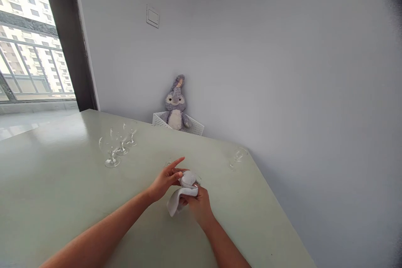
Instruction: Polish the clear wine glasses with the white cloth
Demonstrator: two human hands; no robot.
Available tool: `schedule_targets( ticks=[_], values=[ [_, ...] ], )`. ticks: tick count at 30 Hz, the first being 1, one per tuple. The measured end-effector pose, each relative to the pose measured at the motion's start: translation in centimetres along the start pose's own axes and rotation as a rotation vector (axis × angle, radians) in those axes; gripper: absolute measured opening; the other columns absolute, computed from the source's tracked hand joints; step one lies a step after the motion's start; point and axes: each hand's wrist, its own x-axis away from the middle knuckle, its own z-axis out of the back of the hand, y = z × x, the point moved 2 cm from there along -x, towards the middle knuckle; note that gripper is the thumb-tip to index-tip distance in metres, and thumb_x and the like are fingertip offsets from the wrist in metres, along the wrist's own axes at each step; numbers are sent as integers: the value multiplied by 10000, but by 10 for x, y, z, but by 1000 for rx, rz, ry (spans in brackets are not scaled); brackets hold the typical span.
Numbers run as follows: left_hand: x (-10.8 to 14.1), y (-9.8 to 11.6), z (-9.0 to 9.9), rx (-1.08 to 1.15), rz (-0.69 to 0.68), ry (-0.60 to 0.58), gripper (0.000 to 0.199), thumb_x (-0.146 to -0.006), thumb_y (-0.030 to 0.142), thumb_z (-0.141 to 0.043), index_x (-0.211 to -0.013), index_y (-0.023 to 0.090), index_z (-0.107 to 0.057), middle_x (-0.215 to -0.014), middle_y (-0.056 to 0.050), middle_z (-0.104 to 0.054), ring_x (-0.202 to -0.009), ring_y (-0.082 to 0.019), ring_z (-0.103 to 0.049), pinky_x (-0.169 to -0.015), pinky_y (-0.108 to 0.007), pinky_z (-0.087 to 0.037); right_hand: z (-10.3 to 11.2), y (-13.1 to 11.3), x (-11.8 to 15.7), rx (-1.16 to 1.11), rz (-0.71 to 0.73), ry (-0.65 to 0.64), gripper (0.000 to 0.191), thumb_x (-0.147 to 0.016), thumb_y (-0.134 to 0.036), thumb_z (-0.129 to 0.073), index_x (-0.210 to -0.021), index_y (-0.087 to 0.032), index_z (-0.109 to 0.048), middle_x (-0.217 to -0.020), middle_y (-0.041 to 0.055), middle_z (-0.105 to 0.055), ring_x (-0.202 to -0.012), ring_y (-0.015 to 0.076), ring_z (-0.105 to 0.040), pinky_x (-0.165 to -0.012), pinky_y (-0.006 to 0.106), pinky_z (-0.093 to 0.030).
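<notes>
My left hand (168,179) is wrapped round a clear stemmed glass (189,179), its index finger stretched out along it. The glass is tipped on its side above the table, its mouth towards my right hand (199,205). A light grey cloth (175,203) is gripped in my right hand. Part of the cloth is bunched inside the bowl of the glass, and the rest hangs down below. The fingertips of my right hand are partly hidden by the cloth. Most of the stem is covered by my left hand.
Several clear stemmed glasses (112,162) stand in a row on the pale green table (63,192), to the left. Another stemmed glass (238,157) is near the right edge. Behind the table, a plush rabbit (175,104) sits in a white perforated basket (196,127) against the wall.
</notes>
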Motion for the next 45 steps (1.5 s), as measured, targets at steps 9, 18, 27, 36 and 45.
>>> schedule_targets(
  ticks=[9, 18, 27, 36, 45],
  values=[
    [3, 4, -5, -100, 9, 17, 423, -772, 400, -535, -1139, 191, -553, -857, -34, -622, -787, -145, -551, -775, -288, -440, -5, 1, -3, -339, -145, 75, 204, -728, -379, -576, -773, -184, -618, -619, 13, -620, -508, 144, -561, -463, 247, -437],
    [-2, -18, 4, 78, 148, 23, 482, -713, 423, -602, -1127, 182, -553, -957, -82, -636, -792, -174, -592, -742, -308, -456, -7, 5, -3, -39, -70, 19, 126, -711, -226, -566, -821, -182, -610, -652, 1, -623, -563, 156, -581, -524, 257, -460],
    [-7, -1, 14, 113, 119, 239, 454, -727, 433, -578, -1072, 140, -548, -932, -106, -648, -691, -166, -629, -635, -314, -512, 23, -12, -11, 877, 392, -136, 411, -690, -68, -435, -1016, -255, -600, -949, 34, -647, -858, 196, -576, -728, 277, -418],
    [-12, 6, 45, -105, -98, 546, 452, -721, 475, -538, -1028, 145, -567, -1063, -123, -608, -847, -203, -614, -700, -325, -496, 23, -33, -7, 917, 542, 133, 330, -779, -284, -513, -1105, -252, -550, -1102, 67, -589, -1080, 267, -458, -942, 461, -271],
    [10, -23, -19, -66, -87, 209, 412, -776, 389, -512, -1109, 155, -569, -957, -78, -658, -902, -237, -595, -756, -378, -492, 10, -19, -12, 389, 215, 78, 357, -854, -397, -402, -1107, -213, -574, -1050, 71, -615, -944, 218, -551, -786, 326, -424]
  ],
)
